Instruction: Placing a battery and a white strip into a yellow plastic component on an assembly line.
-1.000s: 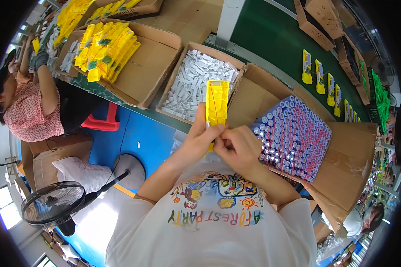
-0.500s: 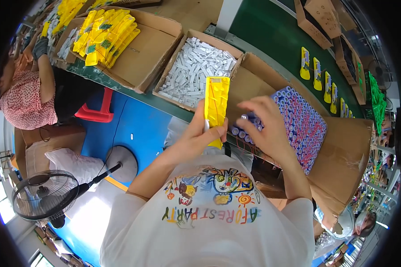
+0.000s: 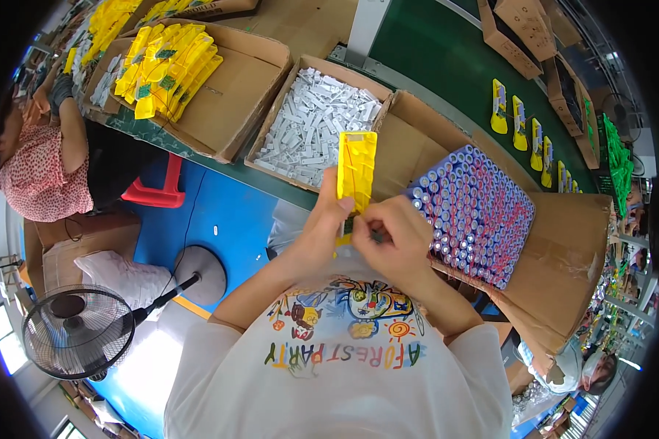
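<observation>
In front of my chest, my left hand (image 3: 319,228) grips a long yellow plastic housing (image 3: 357,157) upright, its hollow side showing and a thin wire running inside. At the lower end of the housing a small green circuit board (image 3: 348,225) shows partly between my hands. My right hand (image 3: 397,238) is closed there, thumb and forefinger pinched against the housing by the board. Whatever lies in that pinch is hidden by the fingers. Just right of my right hand, a dense block of purple-wrapped cylindrical batteries (image 3: 476,212) stands in a cardboard box (image 3: 564,241).
Beyond my hands is a carton of white plastic parts (image 3: 322,121). Left of it, another carton (image 3: 245,95) holds stacked yellow housings (image 3: 168,66). Several yellow pieces (image 3: 520,123) lie along a green surface (image 3: 432,58). A floor fan (image 3: 77,329) and a seated person (image 3: 47,168) are at left.
My right hand has moved left from above the batteries to the lower end of the yellow housing and closed there. The left hand keeps its grip; the circuit board now shows.
</observation>
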A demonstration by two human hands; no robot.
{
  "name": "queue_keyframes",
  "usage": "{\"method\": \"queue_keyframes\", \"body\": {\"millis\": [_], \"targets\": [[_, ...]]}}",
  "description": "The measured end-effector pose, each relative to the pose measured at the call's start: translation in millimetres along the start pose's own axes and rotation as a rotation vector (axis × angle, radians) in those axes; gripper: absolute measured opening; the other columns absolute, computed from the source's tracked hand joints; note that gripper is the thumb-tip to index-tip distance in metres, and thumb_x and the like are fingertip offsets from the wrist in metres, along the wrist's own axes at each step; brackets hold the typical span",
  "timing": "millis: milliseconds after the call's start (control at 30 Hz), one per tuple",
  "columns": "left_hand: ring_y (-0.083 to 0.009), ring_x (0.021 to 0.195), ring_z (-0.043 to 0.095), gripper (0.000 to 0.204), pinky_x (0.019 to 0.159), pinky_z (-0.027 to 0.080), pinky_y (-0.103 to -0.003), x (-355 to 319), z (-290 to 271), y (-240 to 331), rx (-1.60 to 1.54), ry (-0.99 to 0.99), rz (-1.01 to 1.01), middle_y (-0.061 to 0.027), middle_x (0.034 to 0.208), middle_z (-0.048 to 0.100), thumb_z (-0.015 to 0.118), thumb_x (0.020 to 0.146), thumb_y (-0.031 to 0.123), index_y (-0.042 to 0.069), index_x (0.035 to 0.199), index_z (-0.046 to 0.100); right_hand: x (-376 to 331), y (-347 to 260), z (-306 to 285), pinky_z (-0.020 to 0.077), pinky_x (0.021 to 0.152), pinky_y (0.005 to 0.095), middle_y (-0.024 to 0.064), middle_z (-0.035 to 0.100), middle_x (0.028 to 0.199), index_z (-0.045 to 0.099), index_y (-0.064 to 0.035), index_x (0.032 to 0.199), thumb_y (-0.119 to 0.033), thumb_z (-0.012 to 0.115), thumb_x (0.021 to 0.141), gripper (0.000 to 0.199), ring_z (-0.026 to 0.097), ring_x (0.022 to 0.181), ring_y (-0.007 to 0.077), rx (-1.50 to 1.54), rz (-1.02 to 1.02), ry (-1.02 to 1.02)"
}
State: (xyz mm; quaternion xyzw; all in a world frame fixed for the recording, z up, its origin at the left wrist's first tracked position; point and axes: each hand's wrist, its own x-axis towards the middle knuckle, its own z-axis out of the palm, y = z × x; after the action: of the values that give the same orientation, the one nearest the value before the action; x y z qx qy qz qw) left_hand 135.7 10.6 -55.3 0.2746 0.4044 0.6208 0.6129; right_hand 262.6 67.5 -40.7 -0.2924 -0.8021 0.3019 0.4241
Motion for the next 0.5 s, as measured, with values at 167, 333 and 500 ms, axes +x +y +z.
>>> {"method": "queue_keyframes", "body": {"millis": [167,333,500], "targets": [[-0.0143,0.102,0.047,0.041,0.088,0.040,-0.029,0,2,3,0.034,-0.093,-0.039,-0.0099,0.115,0.045,0.031,0.099,0.028,0.005,0.133,0.026,24,3,-15,0.0333,0.043,0.0179,0.0028,0.058,0.072,0.066,-0.0021,0.086,-0.004,0.074,0.076,0.012,0.046,0.050,0.0041,0.094,0.162,-0.063],[-0.0138,0.101,0.046,0.041,0.087,0.040,-0.029,0,2,-3,0.070,-0.077,-0.015,-0.0098,0.114,0.045,0.028,0.100,0.029,0.005,0.134,0.026,25,0,-13,0.0322,0.043,0.0185,0.0012,0.057,0.071,0.068,-0.0027,0.089,-0.005,0.075,0.075,0.016,0.045,0.049,0.0038,0.028,0.217,-0.115],[-0.0154,0.108,0.046,0.044,0.095,0.038,-0.028,3,-1,-2,0.038,-0.098,-0.089,-0.0110,0.118,0.045,0.031,0.101,0.029,0.004,0.136,0.024,12,2,-6,0.0352,0.043,0.0214,0.0023,0.056,0.070,0.066,-0.0039,0.085,-0.003,0.076,0.074,0.015,0.046,0.048,0.0068,-0.124,0.033,-0.047]]}}
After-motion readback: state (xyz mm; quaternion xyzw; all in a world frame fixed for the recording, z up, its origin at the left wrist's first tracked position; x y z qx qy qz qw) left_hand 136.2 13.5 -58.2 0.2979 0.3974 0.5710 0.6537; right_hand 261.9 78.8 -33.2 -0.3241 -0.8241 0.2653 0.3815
